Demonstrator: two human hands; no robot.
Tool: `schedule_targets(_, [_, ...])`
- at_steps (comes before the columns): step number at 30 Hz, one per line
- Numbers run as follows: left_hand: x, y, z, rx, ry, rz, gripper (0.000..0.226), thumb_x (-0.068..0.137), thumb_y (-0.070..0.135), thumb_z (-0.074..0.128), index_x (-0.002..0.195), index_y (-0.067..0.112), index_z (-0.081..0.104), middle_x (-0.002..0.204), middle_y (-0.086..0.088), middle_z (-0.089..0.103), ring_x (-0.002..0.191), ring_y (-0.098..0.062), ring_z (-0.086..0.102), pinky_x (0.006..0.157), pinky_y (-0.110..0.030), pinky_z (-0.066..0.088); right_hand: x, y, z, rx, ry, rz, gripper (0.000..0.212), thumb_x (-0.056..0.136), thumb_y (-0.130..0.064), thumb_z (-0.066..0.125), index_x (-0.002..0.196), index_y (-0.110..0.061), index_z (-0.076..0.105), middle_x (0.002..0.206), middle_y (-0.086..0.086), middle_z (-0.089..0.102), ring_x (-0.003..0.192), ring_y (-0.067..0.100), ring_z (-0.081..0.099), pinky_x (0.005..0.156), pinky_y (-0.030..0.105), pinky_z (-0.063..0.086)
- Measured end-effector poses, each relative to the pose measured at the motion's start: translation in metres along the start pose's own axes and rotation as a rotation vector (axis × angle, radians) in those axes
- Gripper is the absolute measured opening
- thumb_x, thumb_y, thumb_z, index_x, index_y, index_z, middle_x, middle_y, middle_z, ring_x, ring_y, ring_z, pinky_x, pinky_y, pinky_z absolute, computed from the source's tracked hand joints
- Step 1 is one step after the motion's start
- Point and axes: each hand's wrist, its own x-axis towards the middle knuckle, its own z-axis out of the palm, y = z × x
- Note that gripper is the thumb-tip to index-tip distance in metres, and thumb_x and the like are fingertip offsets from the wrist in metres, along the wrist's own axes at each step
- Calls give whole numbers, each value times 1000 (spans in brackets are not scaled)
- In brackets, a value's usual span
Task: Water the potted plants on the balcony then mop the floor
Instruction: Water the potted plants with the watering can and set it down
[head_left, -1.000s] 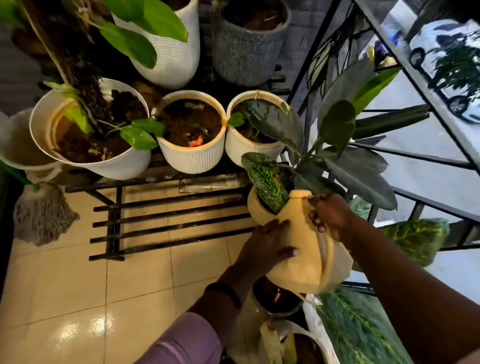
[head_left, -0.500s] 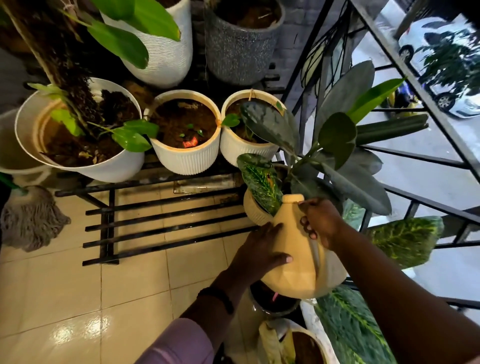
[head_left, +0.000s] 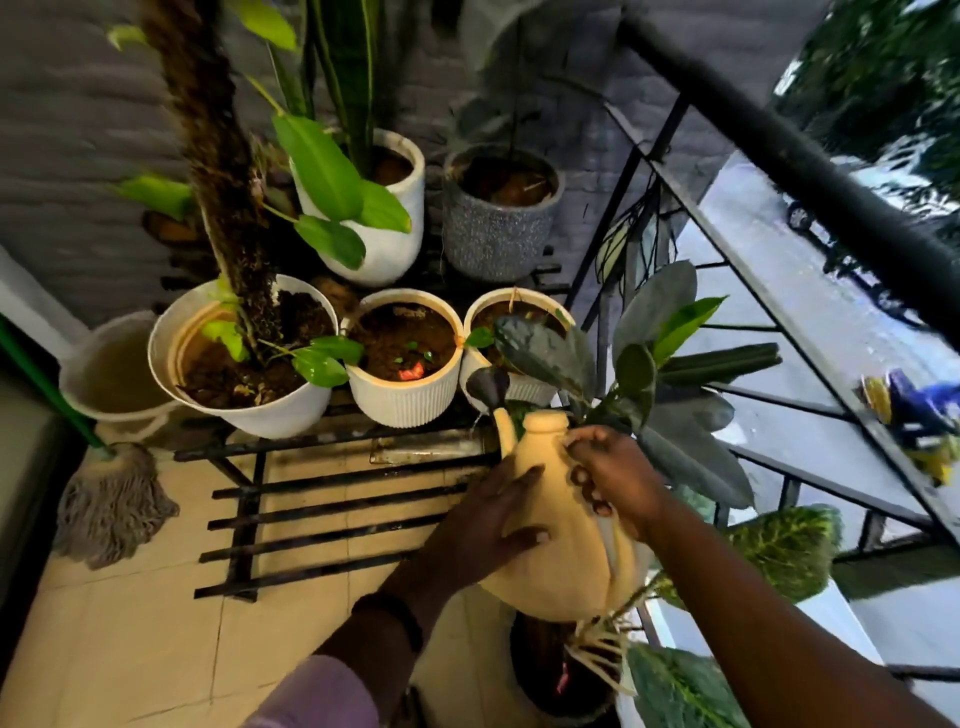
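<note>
Both my hands grip the yellow watering can (head_left: 561, 551) above the tiled floor (head_left: 130, 623), left hand (head_left: 488, 525) cupping its belly, right hand (head_left: 613, 478) clenched around the handle, its dark spout rose (head_left: 488, 387) raised beside the small ribbed white pot (head_left: 519, 384).

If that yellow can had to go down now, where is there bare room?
The lower rack bars are bare, and so is the tiled floor between mop and rack. The upper rack is packed with pots.
</note>
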Motion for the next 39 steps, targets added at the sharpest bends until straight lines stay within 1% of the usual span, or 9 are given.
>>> schedule_targets(6, [20, 26, -55, -2, 88, 20, 81, 91, 57, 56, 156, 38, 13, 167, -2, 9, 152, -27, 14, 119, -46, 24, 4, -69, -7, -18, 5, -136, 16, 98, -17, 53, 112, -13, 59, 55, -2, 52, 37, 5, 43, 33, 20, 34])
schedule_targets(10, [39, 41, -83, -72, 140, 18, 81, 92, 53, 59, 156, 39, 12, 166, -3, 10, 152, -26, 11, 121, -43, 20, 11, -111, -10, -90, 86, -217, 21, 100, -18, 52, 119, -11, 57, 62, 4, 53, 38, 5, 45, 34, 20, 36])
schedule_targets(15, [63, 53, -103, -118, 160, 48, 83, 92, 50, 61, 157, 34, 12, 166, -6, 15, 152, -27, 14, 121, -46, 23, 30, -146, -17, -241, 116, -261, 28, 102, -21, 48, 126, -10, 55, 69, 7, 53, 50, 14, 45, 39, 25, 36])
schedule_targets(18, [73, 56, -105, -160, 192, 48, 81, 93, 49, 61, 157, 35, 14, 165, -5, 17, 152, -25, 15, 121, -41, 21, 42, -158, -19, -390, 158, -291, 31, 102, -22, 47, 130, -11, 55, 70, 6, 54, 51, 14, 47, 39, 24, 36])
schedule_targets(22, [86, 53, -102, -194, 231, 33, 79, 93, 49, 60, 157, 36, 16, 165, -2, 19, 152, -24, 15, 118, -39, 21, 59, -166, -20, -534, 166, -313, 30, 103, -25, 46, 127, -11, 57, 74, 4, 56, 53, 12, 50, 35, 17, 35])
schedule_targets(25, [96, 48, -101, -206, 237, 14, 79, 93, 50, 60, 157, 36, 16, 164, 0, 21, 151, -24, 17, 119, -40, 21, 72, -171, -21, -582, 134, -296, 28, 103, -24, 45, 122, -10, 59, 78, 6, 57, 58, 13, 53, 39, 18, 38])
schedule_targets(30, [116, 40, -105, -206, 198, -26, 79, 92, 55, 57, 157, 36, 16, 164, 0, 21, 150, -25, 20, 121, -44, 22, 93, -179, -24, -552, 68, -233, 24, 103, -23, 45, 109, -6, 60, 79, 10, 55, 57, 15, 49, 43, 23, 40])
schedule_targets(35, [131, 35, -113, -243, 176, -32, 78, 91, 55, 59, 156, 34, 21, 162, -1, 26, 150, -23, 22, 120, -42, 22, 112, -185, -27, -484, 46, -179, 24, 102, -18, 47, 97, 1, 61, 68, 10, 52, 48, 14, 45, 35, 22, 37])
schedule_targets(39, [137, 30, -120, -246, 148, -36, 77, 93, 51, 60, 156, 32, 21, 162, -1, 27, 150, -21, 23, 121, -40, 23, 123, -185, -26, -453, 32, -151, 20, 101, -15, 48, 97, 1, 60, 66, 10, 51, 45, 12, 44, 33, 20, 36])
